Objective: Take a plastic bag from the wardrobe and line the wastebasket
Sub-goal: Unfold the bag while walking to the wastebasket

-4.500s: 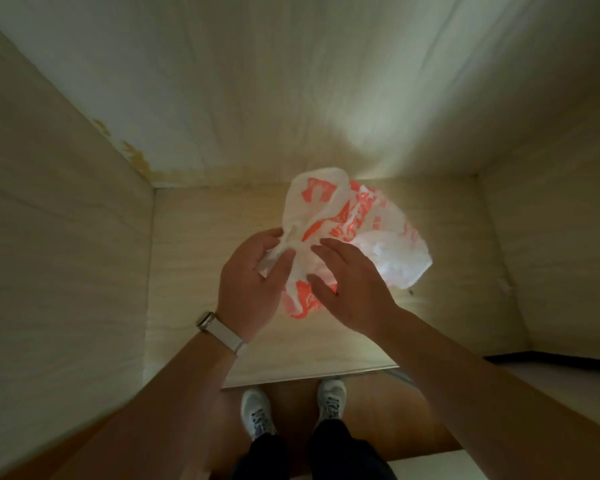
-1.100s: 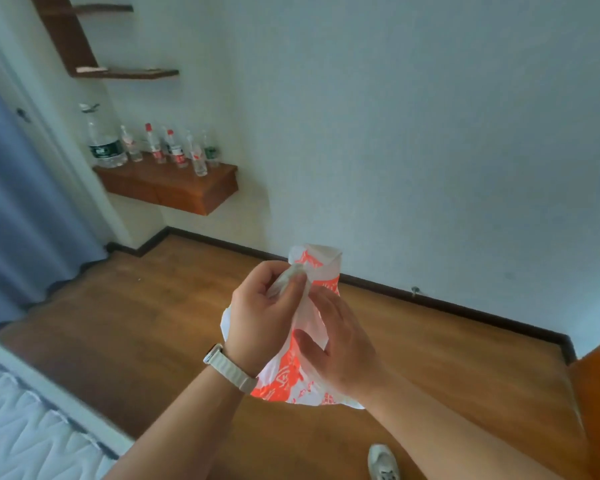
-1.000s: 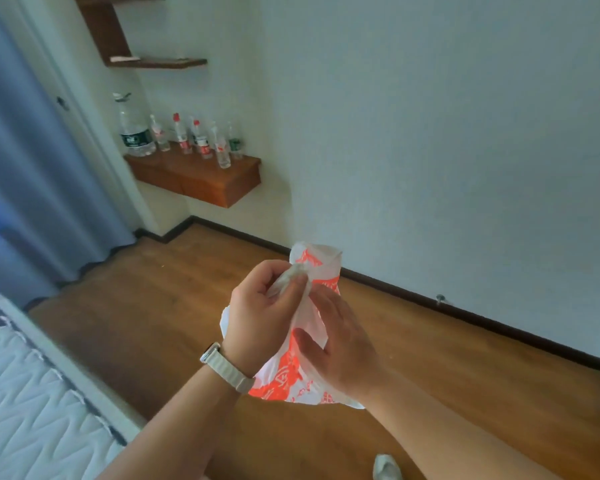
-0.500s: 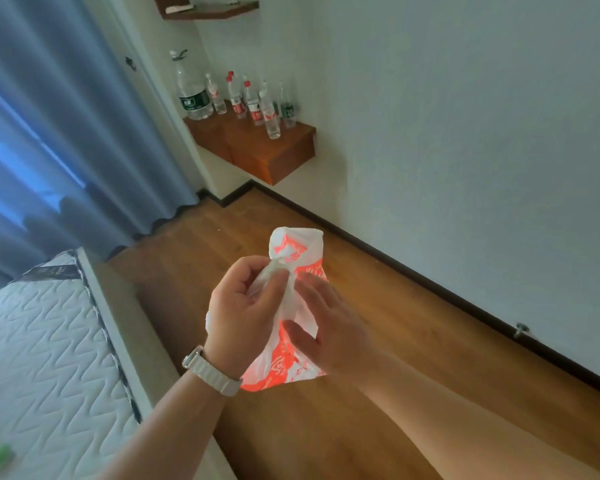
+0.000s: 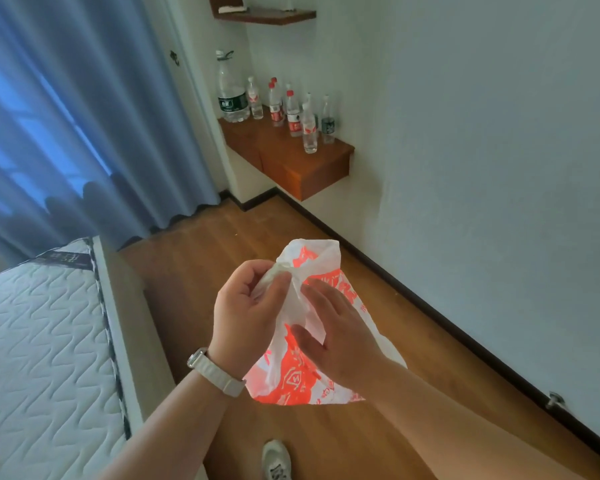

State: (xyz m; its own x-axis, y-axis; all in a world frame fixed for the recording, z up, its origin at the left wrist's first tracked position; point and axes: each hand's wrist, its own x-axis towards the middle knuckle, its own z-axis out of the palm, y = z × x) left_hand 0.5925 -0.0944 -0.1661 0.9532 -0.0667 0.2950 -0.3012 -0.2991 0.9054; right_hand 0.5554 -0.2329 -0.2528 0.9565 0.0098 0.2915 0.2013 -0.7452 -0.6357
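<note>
- The plastic bag (image 5: pixel 291 379) is out in the room. It is held up over the wooden floor (image 5: pixel 222 265), between the side edge of the bed (image 5: pixel 42 341) and the wall (image 5: pixel 499 168), and it is crumpled, with its mouth not spread.
- The left hand (image 5: pixel 246 313) has a tight grip on the bunched white neck of the bag, thumb pressed against fingertips.
- The right hand (image 5: pixel 340 337) has a lighter grip, thumb and fingers closed on a loose fold lower down. The red-printed body hangs below both hands.
- No wastebasket shows from where I stand, so I'd judge the step in hand to be opening the bag on the way to it.
- To do that well, work at the mouth and not the crumpled middle. Rub the two layers between thumb and fingertip until they slip apart.
- Let the left hand anchor one layer while the right peels the other away. Pull gently, because film this thin looks likely to stretch or tear.
- Once the mouth parts, take one side in each hand and give a short shake so the bag fills with air.
- The bottles (image 5: pixel 278 105) on the shelf (image 5: pixel 302 161) by the far corner play no part.
</note>
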